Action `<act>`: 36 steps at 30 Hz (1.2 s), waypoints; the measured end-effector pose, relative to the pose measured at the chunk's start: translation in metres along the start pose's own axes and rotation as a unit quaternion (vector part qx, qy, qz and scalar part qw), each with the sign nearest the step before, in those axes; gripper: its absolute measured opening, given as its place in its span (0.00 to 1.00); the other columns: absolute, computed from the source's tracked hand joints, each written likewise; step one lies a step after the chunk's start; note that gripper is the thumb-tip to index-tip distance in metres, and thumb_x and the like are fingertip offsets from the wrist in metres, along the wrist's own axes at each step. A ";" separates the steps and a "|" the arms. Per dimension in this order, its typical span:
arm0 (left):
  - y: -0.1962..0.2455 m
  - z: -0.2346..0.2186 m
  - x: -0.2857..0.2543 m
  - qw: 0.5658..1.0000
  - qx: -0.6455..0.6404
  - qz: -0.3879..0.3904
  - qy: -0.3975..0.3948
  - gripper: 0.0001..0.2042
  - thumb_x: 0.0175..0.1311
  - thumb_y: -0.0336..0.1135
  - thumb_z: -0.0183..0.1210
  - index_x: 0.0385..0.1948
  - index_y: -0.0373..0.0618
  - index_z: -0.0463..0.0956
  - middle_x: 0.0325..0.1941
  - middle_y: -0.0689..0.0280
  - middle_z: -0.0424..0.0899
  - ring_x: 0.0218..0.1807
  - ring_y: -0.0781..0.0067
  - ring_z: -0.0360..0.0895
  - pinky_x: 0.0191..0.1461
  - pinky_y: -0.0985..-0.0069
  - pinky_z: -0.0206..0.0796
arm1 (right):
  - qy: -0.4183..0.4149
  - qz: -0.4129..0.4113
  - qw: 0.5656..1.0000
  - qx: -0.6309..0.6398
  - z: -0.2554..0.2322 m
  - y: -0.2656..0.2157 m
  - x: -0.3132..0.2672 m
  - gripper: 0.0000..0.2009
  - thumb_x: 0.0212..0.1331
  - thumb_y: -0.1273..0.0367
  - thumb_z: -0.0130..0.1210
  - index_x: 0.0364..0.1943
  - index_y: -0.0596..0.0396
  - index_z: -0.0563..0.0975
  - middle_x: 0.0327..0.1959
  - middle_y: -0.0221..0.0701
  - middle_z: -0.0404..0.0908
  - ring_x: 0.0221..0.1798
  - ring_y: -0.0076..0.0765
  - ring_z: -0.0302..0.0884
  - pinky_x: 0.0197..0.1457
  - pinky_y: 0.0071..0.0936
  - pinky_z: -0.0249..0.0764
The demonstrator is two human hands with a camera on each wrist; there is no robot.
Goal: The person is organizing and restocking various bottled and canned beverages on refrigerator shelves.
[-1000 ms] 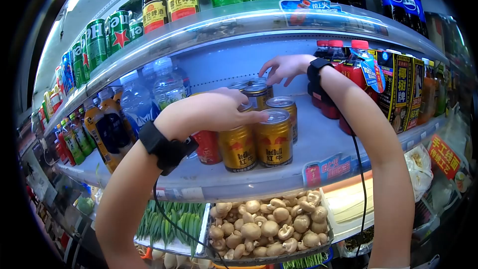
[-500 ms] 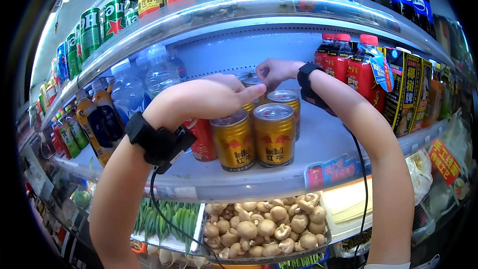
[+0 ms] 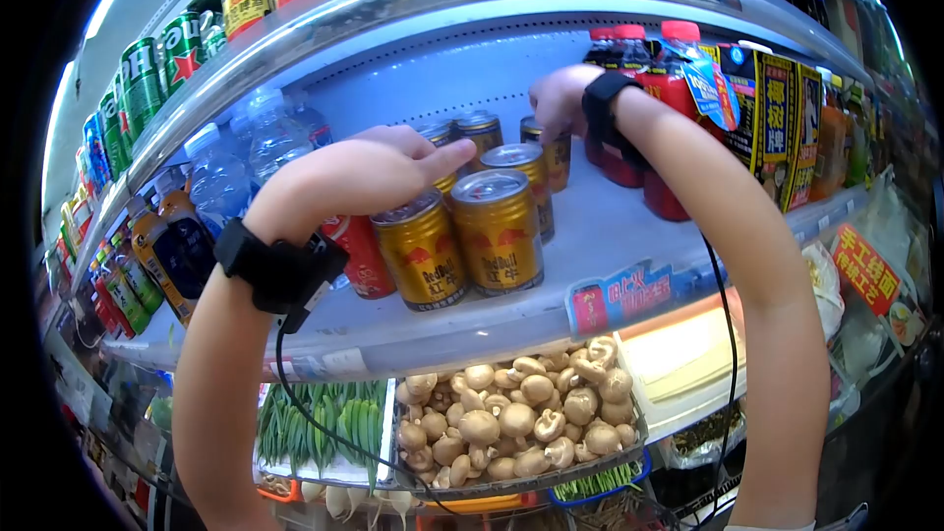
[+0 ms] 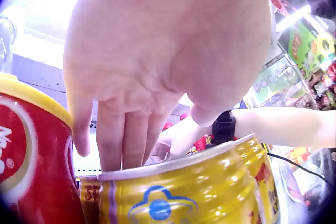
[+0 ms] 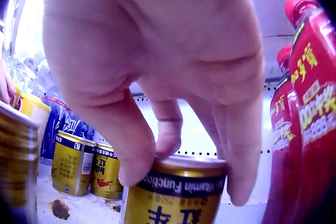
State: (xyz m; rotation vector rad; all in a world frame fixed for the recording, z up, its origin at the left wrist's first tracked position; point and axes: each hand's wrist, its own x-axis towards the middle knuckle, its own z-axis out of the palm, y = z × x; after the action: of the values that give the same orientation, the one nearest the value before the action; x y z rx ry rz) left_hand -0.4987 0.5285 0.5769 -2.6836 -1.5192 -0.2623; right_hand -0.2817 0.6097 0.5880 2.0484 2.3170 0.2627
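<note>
My right hand (image 3: 563,98) grips the top of a gold Red Bull can (image 5: 176,192) at the back of the middle shelf, thumb on one side and fingers on the other. This can stands a little to the right of the other cans. Over the left front Red Bull can (image 3: 421,254) is my left hand (image 4: 163,50), its fingers straight and pointing down behind the rim, its thumb raised to the right. Beside that can are another front can (image 3: 499,236) and one behind it (image 3: 521,169). Two more gold cans (image 5: 73,163) show farther back.
A red can (image 3: 362,256) and clear water bottles (image 3: 280,138) stand on the left. Red bottles with red caps (image 3: 669,108) and black cartons (image 3: 777,118) stand on the right. The upper shelf's edge (image 3: 393,15) runs overhead. Mushrooms (image 3: 516,418) lie below.
My right hand has shifted right, and a gold can now stands under it, apart from the group. My left hand stays over the front cans, while the head view has shifted.
</note>
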 end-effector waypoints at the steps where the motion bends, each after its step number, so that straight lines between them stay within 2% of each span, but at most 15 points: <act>1: 0.001 -0.001 -0.001 1.000 -0.004 -0.007 -0.001 0.31 0.63 0.61 0.36 0.42 0.36 0.73 0.35 0.54 0.78 0.36 0.61 0.74 0.45 0.72 0.65 | -0.084 -0.094 0.985 -0.118 0.009 0.038 0.044 0.26 0.40 0.63 0.63 0.47 0.61 0.72 0.37 0.42 0.79 0.33 0.42 0.78 0.34 0.32 0.74; 4: 0.007 -0.002 -0.003 1.000 -0.004 -0.018 -0.009 0.32 0.63 0.61 0.36 0.41 0.36 0.73 0.33 0.55 0.78 0.34 0.62 0.74 0.43 0.72 0.66 | -0.115 0.129 0.983 -0.058 -0.013 -0.001 -0.014 0.30 0.38 0.70 0.61 0.52 0.54 0.68 0.39 0.42 0.78 0.38 0.40 0.78 0.37 0.32 0.74; 11: 0.007 -0.001 -0.001 1.000 0.011 -0.017 -0.010 0.32 0.63 0.61 0.35 0.41 0.35 0.74 0.33 0.54 0.79 0.35 0.62 0.75 0.44 0.72 0.66 | -0.103 0.043 0.994 -0.005 -0.005 -0.003 -0.001 0.37 0.37 0.69 0.63 0.57 0.51 0.59 0.40 0.43 0.76 0.39 0.45 0.76 0.41 0.34 0.72; 13: 0.007 -0.001 -0.002 1.000 0.008 -0.020 -0.006 0.32 0.63 0.61 0.35 0.41 0.35 0.73 0.33 0.54 0.79 0.35 0.62 0.75 0.44 0.72 0.66 | -0.101 0.027 0.994 -0.030 -0.006 -0.004 0.008 0.37 0.38 0.65 0.64 0.57 0.55 0.60 0.46 0.45 0.73 0.42 0.46 0.75 0.43 0.35 0.72; 15: 0.002 0.001 0.002 1.000 0.013 -0.006 0.006 0.33 0.62 0.62 0.35 0.42 0.36 0.73 0.35 0.54 0.79 0.36 0.62 0.75 0.44 0.72 0.66 | -0.026 0.018 0.999 -0.024 -0.001 -0.004 0.020 0.29 0.41 0.57 0.62 0.49 0.56 0.73 0.46 0.43 0.75 0.46 0.41 0.75 0.47 0.35 0.71; 16: 0.006 -0.001 -0.001 1.000 0.013 -0.007 0.003 0.33 0.62 0.62 0.35 0.42 0.36 0.73 0.35 0.54 0.79 0.36 0.62 0.75 0.44 0.72 0.66 | -0.020 0.069 0.997 0.029 0.001 -0.009 0.017 0.30 0.42 0.54 0.59 0.50 0.57 0.72 0.51 0.43 0.72 0.49 0.42 0.73 0.49 0.34 0.70; 18: 0.015 -0.006 -0.005 0.998 0.020 -0.052 -0.029 0.33 0.62 0.62 0.36 0.43 0.36 0.73 0.36 0.53 0.79 0.37 0.62 0.75 0.45 0.72 0.66 | -0.019 0.045 0.997 0.065 0.003 -0.013 0.006 0.30 0.42 0.54 0.59 0.50 0.57 0.72 0.52 0.43 0.71 0.49 0.43 0.73 0.49 0.35 0.70; 21: 0.007 0.000 -0.001 0.999 0.016 -0.032 0.002 0.32 0.62 0.62 0.36 0.42 0.36 0.73 0.34 0.55 0.79 0.36 0.64 0.74 0.44 0.73 0.66 | 0.003 0.031 0.994 0.106 0.005 -0.013 0.004 0.29 0.42 0.55 0.59 0.50 0.56 0.72 0.53 0.44 0.70 0.49 0.45 0.73 0.49 0.36 0.71; 23: 0.005 0.000 0.000 1.000 0.011 -0.021 -0.002 0.32 0.62 0.62 0.36 0.41 0.36 0.73 0.34 0.55 0.79 0.35 0.64 0.74 0.44 0.74 0.65 | -0.017 -0.002 0.997 0.077 -0.001 -0.008 0.004 0.36 0.38 0.55 0.62 0.56 0.53 0.64 0.50 0.44 0.71 0.49 0.46 0.71 0.47 0.35 0.72; 27: 0.001 0.002 0.003 1.000 -0.002 -0.007 0.002 0.32 0.62 0.62 0.37 0.41 0.37 0.74 0.33 0.57 0.79 0.35 0.66 0.74 0.44 0.75 0.65 | -0.172 0.071 0.982 0.040 -0.003 0.006 0.020 0.39 0.32 0.59 0.66 0.57 0.49 0.65 0.53 0.41 0.69 0.50 0.43 0.71 0.48 0.32 0.71; 30: 0.003 0.006 -0.001 1.000 0.005 -0.008 0.028 0.31 0.63 0.61 0.37 0.40 0.37 0.74 0.31 0.60 0.79 0.34 0.70 0.73 0.43 0.76 0.64 | -0.199 0.066 0.977 -0.026 -0.004 -0.010 -0.031 0.41 0.30 0.59 0.68 0.56 0.53 0.65 0.53 0.39 0.70 0.49 0.41 0.72 0.48 0.30 0.71; 31: 0.004 0.006 -0.004 0.998 0.011 -0.011 0.061 0.30 0.63 0.60 0.37 0.39 0.37 0.74 0.30 0.61 0.79 0.32 0.72 0.72 0.43 0.76 0.64 | -0.203 0.067 0.977 -0.027 0.004 -0.005 -0.025 0.41 0.30 0.59 0.68 0.56 0.53 0.65 0.53 0.39 0.70 0.49 0.41 0.72 0.48 0.30 0.71; 32: -0.001 0.003 0.004 1.000 0.005 -0.013 0.009 0.30 0.63 0.60 0.38 0.41 0.37 0.74 0.32 0.60 0.79 0.35 0.71 0.73 0.45 0.76 0.64 | -0.195 0.055 0.979 -0.033 0.015 0.001 -0.016 0.41 0.30 0.58 0.68 0.56 0.54 0.65 0.51 0.39 0.71 0.47 0.41 0.73 0.47 0.30 0.72; 35: -0.008 0.004 0.009 1.000 0.001 0.003 0.015 0.31 0.62 0.61 0.38 0.43 0.38 0.74 0.36 0.57 0.79 0.39 0.67 0.75 0.47 0.75 0.64 | -0.178 0.053 0.981 -0.063 0.019 0.006 -0.013 0.42 0.30 0.55 0.68 0.55 0.57 0.65 0.46 0.40 0.75 0.42 0.39 0.75 0.43 0.28 0.73; 36: -0.008 0.004 0.009 1.000 0.003 0.003 0.020 0.31 0.62 0.61 0.38 0.43 0.38 0.74 0.36 0.57 0.79 0.39 0.67 0.75 0.47 0.75 0.64 | -0.192 0.066 0.979 0.004 0.021 0.005 -0.018 0.41 0.31 0.55 0.67 0.55 0.57 0.65 0.45 0.40 0.75 0.41 0.38 0.75 0.42 0.27 0.74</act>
State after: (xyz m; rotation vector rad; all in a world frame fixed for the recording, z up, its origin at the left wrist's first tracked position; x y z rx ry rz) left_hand -0.5004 0.5410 0.5741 -2.6618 -1.4975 -0.3081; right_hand -0.2717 0.5946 0.5668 2.0395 1.9616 -0.1300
